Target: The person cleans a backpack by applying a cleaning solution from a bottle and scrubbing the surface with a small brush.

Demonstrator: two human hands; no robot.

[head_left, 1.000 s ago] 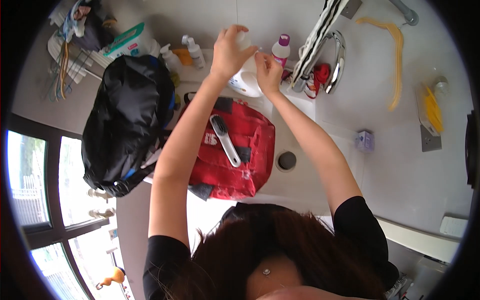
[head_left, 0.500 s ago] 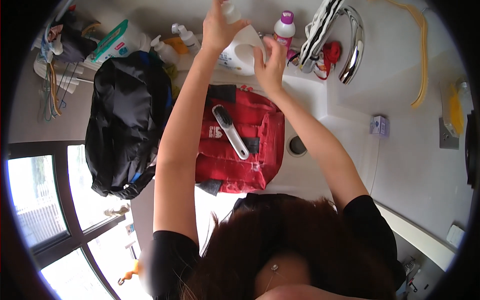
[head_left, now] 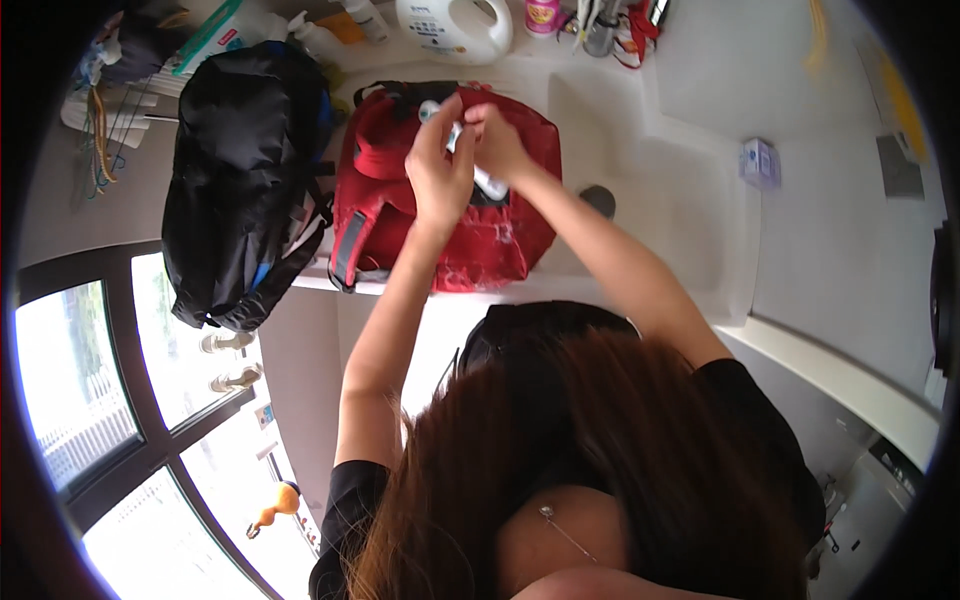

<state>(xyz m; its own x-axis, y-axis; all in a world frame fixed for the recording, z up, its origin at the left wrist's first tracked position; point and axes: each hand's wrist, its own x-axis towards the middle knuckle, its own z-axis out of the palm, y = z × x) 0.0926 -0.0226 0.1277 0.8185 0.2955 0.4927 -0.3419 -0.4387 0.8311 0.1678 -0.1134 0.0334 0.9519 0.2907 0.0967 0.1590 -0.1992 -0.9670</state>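
Both hands meet over the red bag: the left hand (head_left: 440,172) and the right hand (head_left: 497,140) close together on a small white tube-like thing (head_left: 487,180), pale and narrow, that slants between them. Left fingers wrap its upper part; the right hand pinches it from the far right side. What exactly the white thing is cannot be told, since the fingers cover most of it.

Going by size, the white counter (head_left: 700,120) fills the far half of the view, with a sunken basin and its round drain (head_left: 598,198) just right of the hands. A black backpack (head_left: 245,180) lies on the left, touching the red bag (head_left: 440,200), which sits at the near edge of the counter. Far off stand a white jug (head_left: 455,25) with a handle and a pink-capped bottle (head_left: 541,12). A small pale box (head_left: 759,162) sits well to the right.

As a judgement, the risk lies in the grip: two hands working a slim thing in the air could let it slip, and it would drop onto the open bag or roll into the basin.

Both forearms rise from the near edge and converge, elbows bent, wrists angled inward toward one another.
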